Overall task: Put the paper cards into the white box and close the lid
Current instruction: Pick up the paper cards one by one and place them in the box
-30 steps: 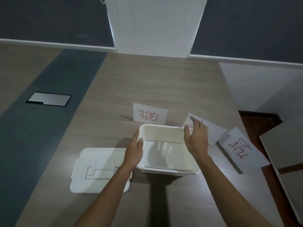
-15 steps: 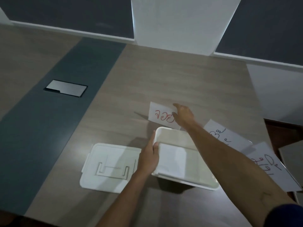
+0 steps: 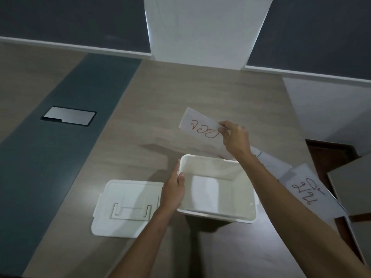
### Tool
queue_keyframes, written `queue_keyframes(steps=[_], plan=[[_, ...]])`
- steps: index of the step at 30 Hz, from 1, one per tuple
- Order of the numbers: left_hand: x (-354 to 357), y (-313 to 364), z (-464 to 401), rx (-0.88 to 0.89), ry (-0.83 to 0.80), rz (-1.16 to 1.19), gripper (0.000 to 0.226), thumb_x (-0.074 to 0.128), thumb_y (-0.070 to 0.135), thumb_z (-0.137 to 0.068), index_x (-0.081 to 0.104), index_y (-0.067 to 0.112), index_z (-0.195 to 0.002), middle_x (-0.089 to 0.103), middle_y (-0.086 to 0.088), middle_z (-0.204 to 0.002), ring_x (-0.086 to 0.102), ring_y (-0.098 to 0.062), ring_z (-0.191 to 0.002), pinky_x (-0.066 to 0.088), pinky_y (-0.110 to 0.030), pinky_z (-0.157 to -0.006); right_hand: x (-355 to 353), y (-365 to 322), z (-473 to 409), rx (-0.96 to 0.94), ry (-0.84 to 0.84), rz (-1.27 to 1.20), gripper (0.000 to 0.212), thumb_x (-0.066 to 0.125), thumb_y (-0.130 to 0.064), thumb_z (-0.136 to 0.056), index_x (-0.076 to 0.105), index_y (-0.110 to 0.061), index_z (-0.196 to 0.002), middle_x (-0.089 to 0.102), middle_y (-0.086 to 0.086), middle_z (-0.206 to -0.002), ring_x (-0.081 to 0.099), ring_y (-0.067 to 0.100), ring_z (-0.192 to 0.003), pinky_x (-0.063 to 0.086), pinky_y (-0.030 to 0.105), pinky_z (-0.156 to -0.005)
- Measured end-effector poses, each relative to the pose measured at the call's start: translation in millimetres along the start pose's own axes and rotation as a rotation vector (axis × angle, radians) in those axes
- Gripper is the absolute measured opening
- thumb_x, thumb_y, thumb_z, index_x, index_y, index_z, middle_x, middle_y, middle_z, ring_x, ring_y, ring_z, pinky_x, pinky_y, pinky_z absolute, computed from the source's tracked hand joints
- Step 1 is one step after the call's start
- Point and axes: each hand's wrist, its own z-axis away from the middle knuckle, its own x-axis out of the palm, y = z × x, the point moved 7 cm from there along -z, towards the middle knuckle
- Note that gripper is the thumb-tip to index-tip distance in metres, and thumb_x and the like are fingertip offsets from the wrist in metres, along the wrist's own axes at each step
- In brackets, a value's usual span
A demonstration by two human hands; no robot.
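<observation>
An open white box [image 3: 217, 214] stands on the wooden table, nothing visible inside it. My left hand [image 3: 174, 190] grips its left rim. My right hand [image 3: 234, 137] holds a white paper card with red writing [image 3: 197, 128] in the air, tilted, just beyond the box's far rim. Its flat white lid [image 3: 124, 207] lies on the table left of the box. Two more cards lie to the right: one with dark writing [image 3: 269, 163], partly hidden by my right arm, and one with red writing [image 3: 309, 195].
A metal cable hatch [image 3: 69, 116] is set into the dark strip of the table [image 3: 140, 109] at the left. A grey board [image 3: 353, 183] and the table's right edge lie at the right. A white pillar [image 3: 200, 27] stands beyond the far edge.
My right hand left the box's right rim, reached to the card behind the box and lifted it off the table. My left hand stayed on the left rim.
</observation>
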Motion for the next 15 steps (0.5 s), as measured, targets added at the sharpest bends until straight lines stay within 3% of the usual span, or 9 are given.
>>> queue_keyframes(steps=[3,9,15], plan=[[0,2,1,0.018,-0.002,0.019,0.047,0.033,0.039,-0.100,0.028,0.046,-0.146,0.051,0.002,-0.144,0.049,-0.026,-0.130,0.037,-0.037,-0.103,-45,-10,29,-0.040,0.088,-0.092,0.017,0.063,-0.016,-0.091,0.072,-0.011,-0.105,0.076,0.008,-0.096,0.069,0.026,-0.086,0.042,0.023,-0.068],[-1,1,1,-0.007,0.003,0.199,0.041,0.034,0.037,-0.100,0.040,0.047,-0.140,0.057,0.008,-0.127,0.055,-0.016,-0.113,0.040,-0.029,-0.093,-80,0,101,-0.014,0.044,-0.092,0.016,0.065,-0.012,-0.090,0.073,-0.012,-0.104,0.076,0.003,-0.096,0.069,0.018,-0.085,0.045,0.014,-0.075],[0,-4,-3,-0.002,0.012,0.241,0.042,0.036,0.035,-0.100,0.042,0.043,-0.141,0.051,0.007,-0.142,0.047,-0.018,-0.129,0.035,-0.035,-0.108,-61,17,147,0.006,-0.104,0.015,0.020,0.066,-0.013,-0.089,0.072,-0.013,-0.108,0.076,0.007,-0.095,0.071,0.023,-0.082,0.051,0.022,-0.071]])
